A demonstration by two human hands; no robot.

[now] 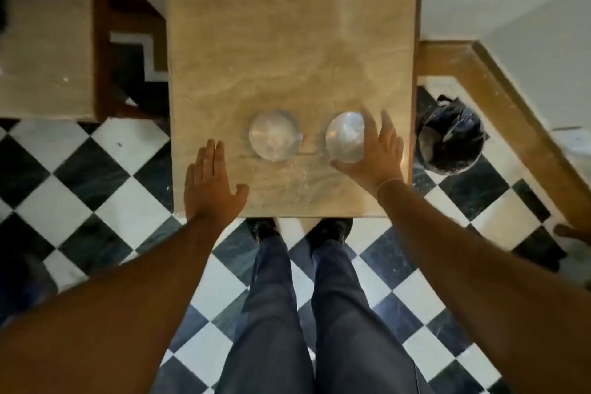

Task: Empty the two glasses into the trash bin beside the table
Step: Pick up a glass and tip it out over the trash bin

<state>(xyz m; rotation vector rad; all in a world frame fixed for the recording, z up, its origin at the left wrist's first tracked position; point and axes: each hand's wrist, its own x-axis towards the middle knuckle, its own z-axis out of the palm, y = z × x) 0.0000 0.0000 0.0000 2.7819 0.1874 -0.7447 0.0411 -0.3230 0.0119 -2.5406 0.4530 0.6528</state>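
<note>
table (287, 41) | right hand (377, 153) fingers round right glass (345, 137) | left hand (211, 182) flat, fingers together

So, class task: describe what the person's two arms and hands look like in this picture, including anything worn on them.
Both forearms are bare, with no sleeves in view. The right hand has a thin pale band around its wrist; whether it is thread or metal cannot be told. The left hand shows no glove, ring or watch. Neither hand is gloved.
</note>
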